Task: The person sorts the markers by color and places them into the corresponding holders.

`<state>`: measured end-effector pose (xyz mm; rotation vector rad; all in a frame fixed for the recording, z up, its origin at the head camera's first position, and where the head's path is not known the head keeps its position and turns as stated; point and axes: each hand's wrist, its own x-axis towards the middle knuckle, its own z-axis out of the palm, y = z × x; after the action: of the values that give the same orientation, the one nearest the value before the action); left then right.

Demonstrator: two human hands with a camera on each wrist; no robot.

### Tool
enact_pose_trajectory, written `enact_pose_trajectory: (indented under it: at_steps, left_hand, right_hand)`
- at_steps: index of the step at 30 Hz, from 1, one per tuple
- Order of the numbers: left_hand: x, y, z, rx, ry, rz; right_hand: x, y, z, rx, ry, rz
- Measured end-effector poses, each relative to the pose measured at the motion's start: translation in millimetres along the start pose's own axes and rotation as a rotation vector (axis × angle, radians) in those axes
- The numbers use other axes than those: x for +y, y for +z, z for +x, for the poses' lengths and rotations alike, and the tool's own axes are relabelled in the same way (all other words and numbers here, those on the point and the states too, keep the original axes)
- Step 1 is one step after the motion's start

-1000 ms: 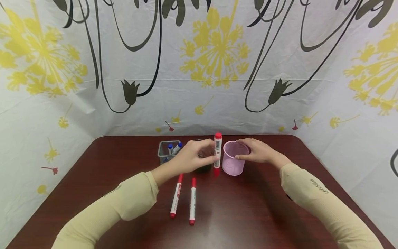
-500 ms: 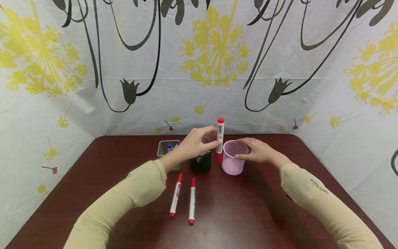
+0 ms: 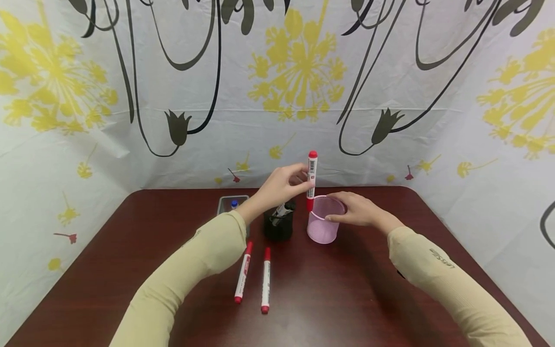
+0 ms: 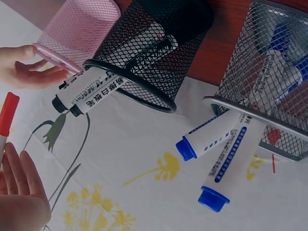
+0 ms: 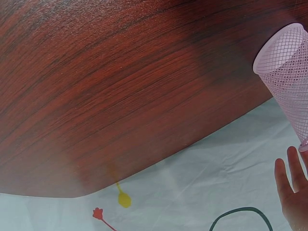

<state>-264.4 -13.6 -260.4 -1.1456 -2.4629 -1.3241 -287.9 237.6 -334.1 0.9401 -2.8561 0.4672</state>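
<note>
My left hand (image 3: 282, 187) pinches a red-capped whiteboard marker (image 3: 311, 178) between thumb and fingers. The marker stands upright, its lower red end at the left rim of a pink mesh pen cup (image 3: 322, 230). Whether that end is over the opening or just outside it, I cannot tell. With thumb at the near rim and fingers at the far side, my right hand (image 3: 359, 210) holds the pink cup upright on the table. In the left wrist view only the marker's red end (image 4: 8, 113) and part of its white barrel show.
Left of the pink cup is a black mesh pen cup (image 4: 187, 53) with black-capped markers (image 4: 91, 91). Beyond it stands a grey mesh holder (image 4: 236, 82) with blue-capped markers (image 4: 231, 154), partly behind my left arm. Two red-capped markers (image 3: 243, 274) lie on the brown table (image 3: 329, 299).
My left hand has risen and moved right with the marker, from beside the pink cup up to its rim. The black cup has come into view. My right hand keeps its place on the cup.
</note>
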Motion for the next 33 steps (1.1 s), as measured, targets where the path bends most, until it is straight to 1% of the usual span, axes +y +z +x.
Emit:
enact_pose_trajectory:
  at_steps: [4,8,13,16,23,28,33]
  left_hand:
    - [-3.5,3.1,6.9,0.007,-0.031,0.022]
    - [-8.5,7.3,15.0,0.024,-0.035,0.036]
    - [-14.7,13.1,24.3,0.030,-0.038,0.039]
    - [-17.1,16.3,28.9,0.023,-0.051,0.046]
    - [-20.8,23.9,37.2,-0.005,-0.074,0.094]
    - [-25.6,31.8,40.5,-0.030,-0.089,0.093]
    - [-29.2,38.8,42.9,-0.046,-0.114,0.117]
  right_hand:
    - [-1,0.2,1,0.001,0.001,-0.008]
    - [-1,0.4,2,0.006,-0.008,-0.008]
    - [-1,-0.6,2,-0.008,0.013,0.000]
    - [-1,-0.6,2,-0.010,0.008,-0.003]
    - [-2,-0.4,1,0.006,-0.002,-0.006]
    - [-2,-0.3,1,0.003,-0.002,0.003]
    - [-1,-0.4,1,0.004,-0.017,0.011]
